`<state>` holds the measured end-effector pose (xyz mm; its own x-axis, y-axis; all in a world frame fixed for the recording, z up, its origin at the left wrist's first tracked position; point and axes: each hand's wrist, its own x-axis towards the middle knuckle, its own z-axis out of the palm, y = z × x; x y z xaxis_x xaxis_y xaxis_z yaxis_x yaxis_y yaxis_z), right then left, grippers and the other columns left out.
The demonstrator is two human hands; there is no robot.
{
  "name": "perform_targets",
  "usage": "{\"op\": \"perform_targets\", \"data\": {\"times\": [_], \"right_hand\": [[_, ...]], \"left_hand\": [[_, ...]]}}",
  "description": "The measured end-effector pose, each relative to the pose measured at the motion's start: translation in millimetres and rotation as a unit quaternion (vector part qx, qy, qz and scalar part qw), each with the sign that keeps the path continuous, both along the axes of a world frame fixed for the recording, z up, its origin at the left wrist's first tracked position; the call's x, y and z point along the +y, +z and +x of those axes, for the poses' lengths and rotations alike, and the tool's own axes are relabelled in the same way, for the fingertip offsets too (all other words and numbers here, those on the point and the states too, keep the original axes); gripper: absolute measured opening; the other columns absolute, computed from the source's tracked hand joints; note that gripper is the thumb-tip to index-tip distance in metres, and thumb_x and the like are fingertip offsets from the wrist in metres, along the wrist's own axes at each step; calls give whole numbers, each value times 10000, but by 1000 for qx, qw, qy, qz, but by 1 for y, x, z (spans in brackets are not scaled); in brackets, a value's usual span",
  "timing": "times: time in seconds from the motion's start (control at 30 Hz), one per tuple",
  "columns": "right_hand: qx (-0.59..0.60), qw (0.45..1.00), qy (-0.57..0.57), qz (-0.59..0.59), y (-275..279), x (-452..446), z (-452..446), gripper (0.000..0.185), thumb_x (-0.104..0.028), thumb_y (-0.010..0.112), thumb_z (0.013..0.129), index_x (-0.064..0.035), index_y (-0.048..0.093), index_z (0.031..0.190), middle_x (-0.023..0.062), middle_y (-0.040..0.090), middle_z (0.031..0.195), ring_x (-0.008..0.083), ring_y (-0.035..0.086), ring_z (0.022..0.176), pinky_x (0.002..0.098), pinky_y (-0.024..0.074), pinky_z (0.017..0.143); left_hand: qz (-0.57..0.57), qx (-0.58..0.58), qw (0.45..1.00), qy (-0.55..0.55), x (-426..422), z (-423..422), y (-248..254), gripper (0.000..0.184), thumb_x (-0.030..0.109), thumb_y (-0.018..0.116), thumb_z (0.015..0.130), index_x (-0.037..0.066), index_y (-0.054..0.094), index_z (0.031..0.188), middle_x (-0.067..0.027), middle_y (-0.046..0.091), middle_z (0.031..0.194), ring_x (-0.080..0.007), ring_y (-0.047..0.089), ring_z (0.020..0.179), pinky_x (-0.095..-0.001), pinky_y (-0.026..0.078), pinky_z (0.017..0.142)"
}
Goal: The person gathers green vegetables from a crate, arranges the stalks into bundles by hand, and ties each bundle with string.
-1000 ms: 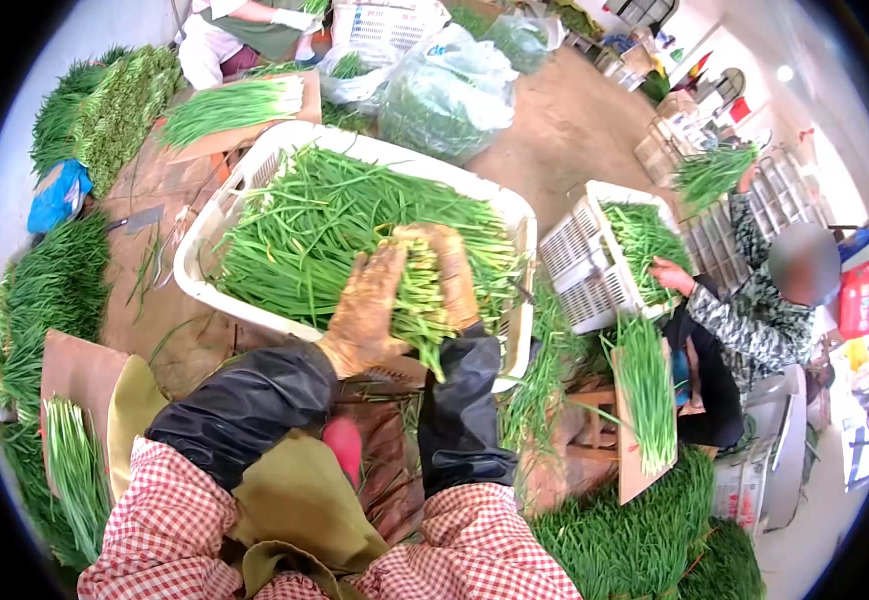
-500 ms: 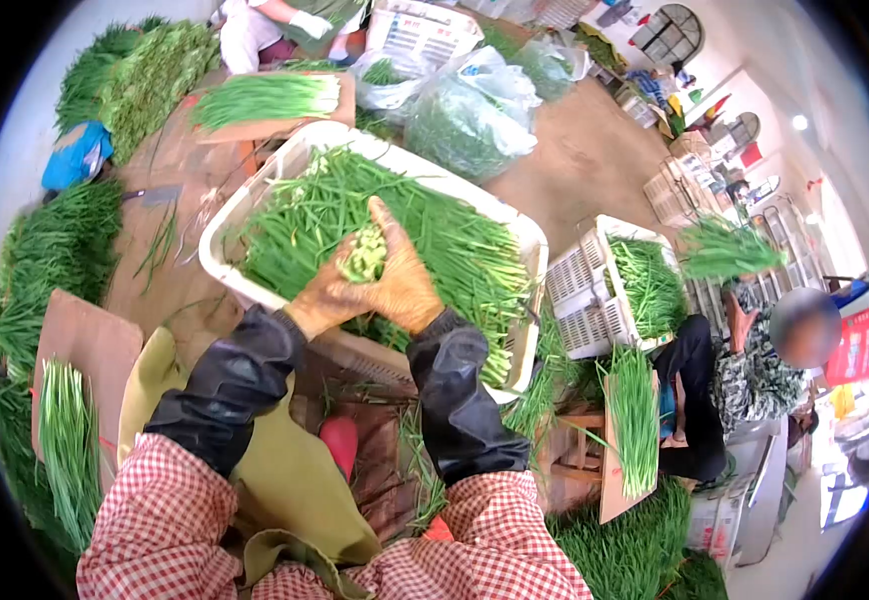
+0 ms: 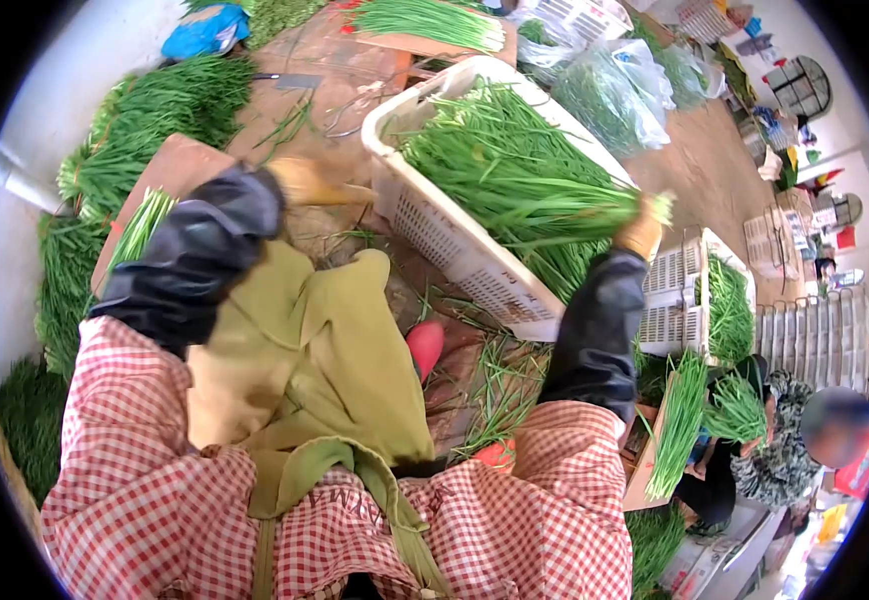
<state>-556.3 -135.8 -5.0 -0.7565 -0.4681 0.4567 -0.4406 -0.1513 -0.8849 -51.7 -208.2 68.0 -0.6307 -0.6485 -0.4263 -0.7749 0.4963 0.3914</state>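
My right hand [image 3: 639, 232], in a tan glove, grips the pale stem ends of a bunch of garlic chives [image 3: 545, 195]. The long green leaves trail left over the white plastic basket [image 3: 445, 232], which is heaped with more chives. My left hand [image 3: 323, 186], gloved too and smeared by motion, is left of the basket's near corner. Its fingers look stretched toward the basket, with nothing visible in them. A cardboard-topped stand [image 3: 180, 155] is near my left forearm, with chives [image 3: 143, 230] on it partly hidden by my sleeve.
A second white basket [image 3: 675, 300] of chives stands at right. A co-worker [image 3: 790, 425] sits beyond it, hands near a bunch. A knife [image 3: 295, 80] lies on the floor ahead. Chive piles [image 3: 170, 110] line the left wall; filled plastic bags [image 3: 615, 95] stand behind the basket.
My hands, together over the basket before, are now apart: the left has moved left, the right holds the bunch at the basket's right end. The view has turned, shifting the scene right and up.
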Motion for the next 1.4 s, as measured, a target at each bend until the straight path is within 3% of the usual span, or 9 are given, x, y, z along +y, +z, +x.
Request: {"op": "perform_targets", "data": {"times": [0.13,0.23,0.5,0.73,0.9,0.97,1.1,1.33,1.4], "right_hand": [[-167,978,-5,-126,121,106,8,295,-169,661,817,32,609,1027,95,618,884,187,589,733,318,498,660],[83,980,34,-179,179,176,-6,317,-91,631,827,59,589,1103,97,606,986,150,574,802,306,490,714],[133,990,-34,37,290,444,37,249,-79,661,824,-3,589,1049,49,617,934,134,565,806,276,473,734],[-148,946,287,38,271,472,206,308,-195,699,780,-43,529,988,149,622,932,302,618,902,442,531,833],[-244,835,486,-87,208,395,221,371,-336,646,756,-64,512,969,124,593,907,322,591,934,504,445,929],[-262,776,542,-186,175,351,211,384,-352,620,765,-83,485,1003,99,566,933,296,565,958,518,381,984],[-297,715,555,-304,113,259,184,426,-457,562,807,-96,495,1024,67,520,911,251,533,897,479,411,921],[-424,889,162,52,35,257,154,916,-761,305,852,-36,349,1411,171,457,1351,285,495,1178,389,427,986],[-362,889,266,88,50,289,194,834,-686,377,889,-43,338,1419,159,431,1381,276,445,1232,376,352,1051]], "left_hand": [[31,-15,997,68,32,120,-13,762,685,462,815,29,576,1185,-220,570,1201,-352,529,1131,-411,384,958],[65,5,985,162,31,137,-44,744,679,450,823,8,648,1076,-236,625,1118,-377,586,1044,-423,424,886],[-395,-55,914,78,-58,147,-106,382,372,457,913,59,626,1054,-164,652,1051,-310,606,999,-417,456,874],[121,353,912,-169,128,-1,122,1121,741,549,747,-35,168,1461,-202,144,1538,-311,129,1429,-389,139,1158],[415,402,725,-373,203,-132,69,999,660,599,748,39,259,1454,-172,237,1511,-268,207,1401,-377,181,1151],[414,436,741,-299,224,-127,43,929,622,644,747,67,340,1427,-165,341,1470,-255,319,1353,-386,262,1126],[815,337,471,-2,235,-101,18,588,407,694,813,43,558,1254,-134,594,1237,-206,597,1087,-355,490,950],[795,379,474,19,213,-157,-61,457,289,667,874,59,553,1252,-72,632,1153,-160,627,994,-323,526,871],[742,417,521,60,224,-174,-57,446,278,659,879,66,550,1256,-50,633,1129,-136,604,991,-320,510,867]]}}
